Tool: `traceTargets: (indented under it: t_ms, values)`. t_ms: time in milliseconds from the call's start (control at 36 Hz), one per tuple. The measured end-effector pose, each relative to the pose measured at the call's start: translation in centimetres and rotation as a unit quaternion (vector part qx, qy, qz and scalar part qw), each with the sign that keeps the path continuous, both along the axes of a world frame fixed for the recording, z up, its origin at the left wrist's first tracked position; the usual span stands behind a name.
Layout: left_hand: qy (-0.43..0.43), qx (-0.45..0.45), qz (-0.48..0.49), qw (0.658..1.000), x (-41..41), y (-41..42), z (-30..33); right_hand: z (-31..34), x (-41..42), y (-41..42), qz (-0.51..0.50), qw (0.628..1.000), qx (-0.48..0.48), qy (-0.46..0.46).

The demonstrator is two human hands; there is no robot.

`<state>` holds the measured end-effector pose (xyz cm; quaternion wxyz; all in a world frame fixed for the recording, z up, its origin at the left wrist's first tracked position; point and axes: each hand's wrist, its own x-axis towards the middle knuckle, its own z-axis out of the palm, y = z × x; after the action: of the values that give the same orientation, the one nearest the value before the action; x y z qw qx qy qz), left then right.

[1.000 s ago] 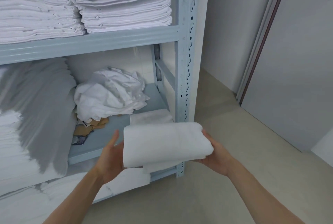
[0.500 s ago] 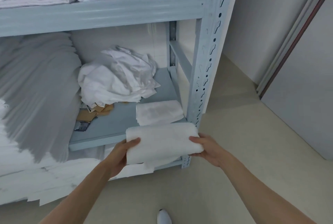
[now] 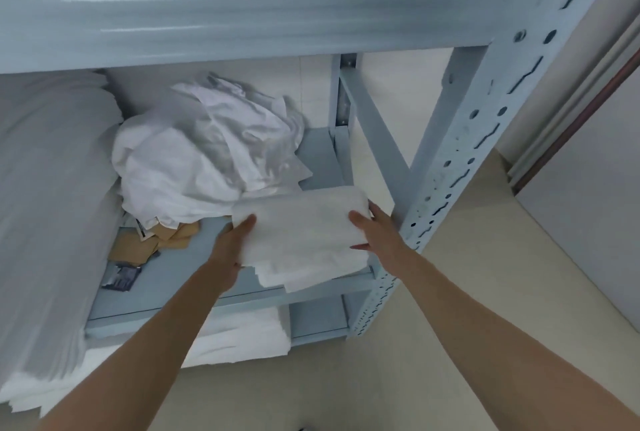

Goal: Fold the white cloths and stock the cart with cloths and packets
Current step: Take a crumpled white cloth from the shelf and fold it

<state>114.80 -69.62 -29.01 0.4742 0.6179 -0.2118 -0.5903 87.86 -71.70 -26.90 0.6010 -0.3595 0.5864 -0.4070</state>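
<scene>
A folded white cloth lies on the front right of the middle shelf, on top of another folded cloth whose edge shows beneath it. My left hand grips its left end with the thumb on top. My right hand holds its right end, thumb over the top. Behind them sits a crumpled heap of white cloths. Brown paper packets and a dark blue packet lie on the shelf to the left.
The pale blue steel rack has a perforated upright just right of my right hand and a shelf beam overhead. Grey bedding fills the left side. Folded white cloths lie on the bottom shelf. A door frame stands at the right.
Both hands moved the folded cloth forward from in front of the rack onto the middle shelf, over the cloth lying there. The camera came closer and lower.
</scene>
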Motion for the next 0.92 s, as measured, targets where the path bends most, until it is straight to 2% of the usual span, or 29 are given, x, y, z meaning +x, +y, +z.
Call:
traceTargets:
  t_ms: [111,194,278,361,444,472,556,611,667,722,778,806,861,917]
  values:
    - [-0.012,0.013,-0.003,1.000,-0.4,-2.3,-3.5,-4.4,-0.2,-2.1,0.011,0.998,0.016,0.056]
    - [-0.048,0.030,-0.012,0.998,-1.3,-1.8,-7.6,-8.7,-0.4,-1.7,0.064,0.982,0.027,0.175]
    - [-0.093,0.025,0.000,0.995,-2.2,-1.1,-10.1,-11.0,0.5,-1.3,0.045,0.961,0.022,0.272]
    - [-0.138,0.008,0.002,0.990,-2.6,-1.0,-9.9,-10.9,1.5,-0.8,0.067,0.919,0.022,0.388]
    - [-0.245,-0.012,-0.005,0.970,-2.4,-1.7,-9.2,-10.1,1.6,-0.8,0.083,0.869,-0.059,0.484]
    - [-0.252,-0.016,0.003,0.968,-2.3,-1.9,-8.9,-9.9,1.6,-1.1,0.083,0.862,-0.085,0.492]
    - [-0.206,-0.024,0.046,0.977,-1.9,-2.6,-8.2,-9.3,1.1,-2.3,0.066,0.895,-0.113,0.426]
    - [-0.197,-0.022,0.051,0.979,-1.8,-2.7,-8.3,-9.3,0.7,-2.9,0.065,0.903,-0.135,0.402]
    - [-0.227,-0.007,0.023,0.974,-1.9,-2.4,-8.7,-9.4,0.6,-2.9,0.090,0.889,-0.151,0.423]
    - [-0.273,0.024,-0.007,0.962,-2.4,-1.8,-9.0,-10.0,0.8,-2.6,0.124,0.853,-0.142,0.487]
    - [-0.358,0.035,-0.027,0.932,-3.0,-1.4,-8.9,-9.9,1.3,-2.2,0.146,0.789,-0.130,0.583]
    - [-0.421,0.014,-0.038,0.906,-3.1,-1.2,-8.4,-9.8,1.7,-2.0,0.151,0.755,-0.142,0.621]
    - [-0.566,-0.087,-0.079,0.816,-3.3,-1.3,-7.6,-9.1,2.3,-1.9,0.157,0.710,-0.205,0.655]
    - [-0.657,-0.203,-0.131,0.714,-3.9,-1.7,-7.1,-9.0,3.1,-1.9,0.159,0.685,-0.281,0.653]
